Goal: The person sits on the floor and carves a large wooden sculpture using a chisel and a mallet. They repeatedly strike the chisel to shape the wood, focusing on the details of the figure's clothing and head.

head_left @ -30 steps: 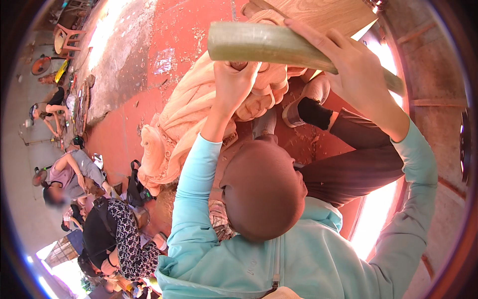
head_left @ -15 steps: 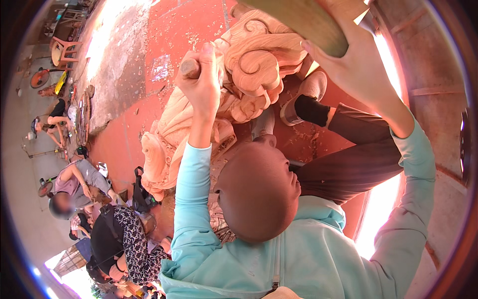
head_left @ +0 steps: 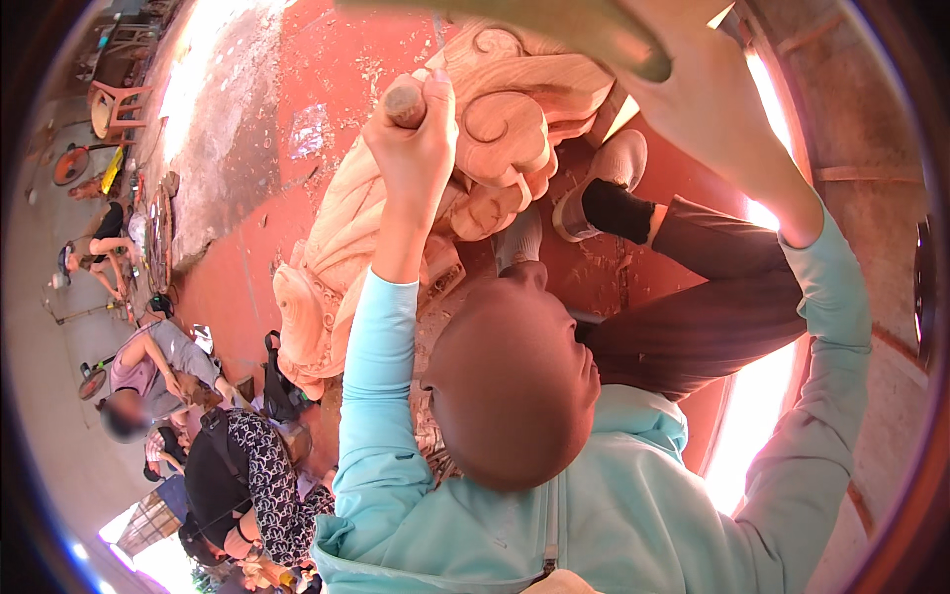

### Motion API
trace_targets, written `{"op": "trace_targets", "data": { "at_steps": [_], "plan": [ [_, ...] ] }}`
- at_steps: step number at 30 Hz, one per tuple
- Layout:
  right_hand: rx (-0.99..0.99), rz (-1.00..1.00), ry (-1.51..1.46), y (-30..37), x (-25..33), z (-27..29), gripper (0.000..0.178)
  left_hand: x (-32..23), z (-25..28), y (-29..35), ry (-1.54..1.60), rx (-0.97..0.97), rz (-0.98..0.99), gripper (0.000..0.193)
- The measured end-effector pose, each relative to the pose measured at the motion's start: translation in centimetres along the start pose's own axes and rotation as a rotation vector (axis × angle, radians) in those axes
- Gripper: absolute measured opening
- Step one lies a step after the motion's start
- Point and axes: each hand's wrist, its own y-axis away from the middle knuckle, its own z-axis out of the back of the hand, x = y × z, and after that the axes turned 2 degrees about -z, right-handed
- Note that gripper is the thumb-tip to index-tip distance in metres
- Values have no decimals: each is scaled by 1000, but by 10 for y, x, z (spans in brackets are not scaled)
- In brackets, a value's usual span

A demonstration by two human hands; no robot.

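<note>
My left hand (head_left: 416,153) is closed around a chisel's round wooden handle (head_left: 404,106), its butt end facing up; the blade is hidden below the fist. Under that hand lies a large pale wood carving (head_left: 510,134) with scrolls and flowing grooves. At the upper right, my right hand (head_left: 717,114) grips a long greenish-brown wooden mallet (head_left: 594,30), raised close to the camera and partly cut off by the upper edge. Its striking end reaches left, above the carving and apart from the chisel.
Wood chips lie scattered on the red floor (head_left: 297,188). My shoe (head_left: 604,183) and bent legs are right of the carving. Several people sit at the left, one in a patterned sleeve (head_left: 262,465). A chair (head_left: 119,107) stands farther back. A wall (head_left: 851,129) rises at the right.
My left hand with the chisel has shifted slightly right and up along the carving. The mallet in my right hand has moved up and left, and is blurred.
</note>
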Motion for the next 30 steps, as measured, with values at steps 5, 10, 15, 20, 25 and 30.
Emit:
{"op": "trace_targets", "data": {
  "at_steps": [5, 10, 15, 20, 25, 30],
  "plan": [
    [-103, -205, -371, 2, 2, -2, 72, -4, -2, 3, 55, 6, 57, 32],
    [38, 73, 111, 0, 0, 7, 66, -1, 4, 6, 88, -12, 62, 28],
    [-263, -275, -195, 2, -17, -14, 59, -5, -3, 5, 85, -16, 83, 29],
    [-211, 252, 166, 5, -11, -12, 71, -3, 1, 10, 90, -21, 37, 26],
    [-195, 163, -17, 6, -2, 2, 64, -2, -1, 9, 95, -6, 65, 26],
    [-203, 232, 4, 8, -4, -17, 65, 2, 6, 9, 94, 34, 67, 27]
  ]
}}
